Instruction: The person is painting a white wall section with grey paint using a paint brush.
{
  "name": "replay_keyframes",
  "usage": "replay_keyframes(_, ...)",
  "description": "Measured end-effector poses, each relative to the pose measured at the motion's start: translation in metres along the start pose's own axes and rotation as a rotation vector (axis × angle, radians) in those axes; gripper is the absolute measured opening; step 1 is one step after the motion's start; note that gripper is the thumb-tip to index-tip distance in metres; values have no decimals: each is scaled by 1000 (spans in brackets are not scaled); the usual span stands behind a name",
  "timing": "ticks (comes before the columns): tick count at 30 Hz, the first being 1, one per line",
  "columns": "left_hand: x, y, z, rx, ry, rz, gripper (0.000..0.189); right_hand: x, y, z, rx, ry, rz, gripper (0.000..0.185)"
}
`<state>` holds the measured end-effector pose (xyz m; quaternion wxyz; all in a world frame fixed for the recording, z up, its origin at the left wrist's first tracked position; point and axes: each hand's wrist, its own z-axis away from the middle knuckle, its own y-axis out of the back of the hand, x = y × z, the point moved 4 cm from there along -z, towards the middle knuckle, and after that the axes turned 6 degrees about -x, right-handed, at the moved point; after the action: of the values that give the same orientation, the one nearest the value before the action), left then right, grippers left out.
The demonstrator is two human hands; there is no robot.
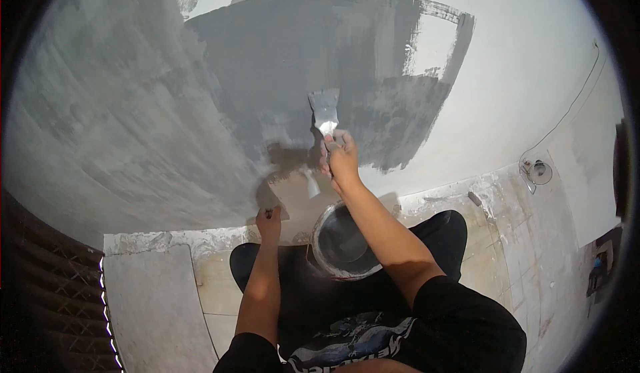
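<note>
My right hand (341, 158) grips the handle of a wide flat brush (326, 108), its grey-coated end against the wall. Around the brush, wet grey coating (280, 48) covers a broad patch of the white wall (510, 63). A white gap shows inside the patch at its upper right. My left hand (269, 218) is low near the wall's foot, its fingers curled around something small and dark that I cannot make out. Between my legs stands a round bucket (320, 263) with grey material inside, partly hidden by my right forearm.
A grey-coated wall (110, 113) adjoins at left, above a floor board (150, 293) and a brown folding lattice gate (65, 293). At right, a clear round container (540, 172) and a thin cable (562, 129) lie by the wall. A small dark block (474, 199) rests on the floor.
</note>
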<state>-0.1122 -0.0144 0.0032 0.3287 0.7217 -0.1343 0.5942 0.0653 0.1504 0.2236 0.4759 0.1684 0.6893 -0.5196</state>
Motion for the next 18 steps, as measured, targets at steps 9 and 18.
replay_keyframes(9,-10,3,-6,-36,123,337,20,46,-6,31,22,-350,-105,11)
replay_keyframes(18,-20,5,3,-37,-17,394,13,-96,-103,9,-150,-84,-79,13)
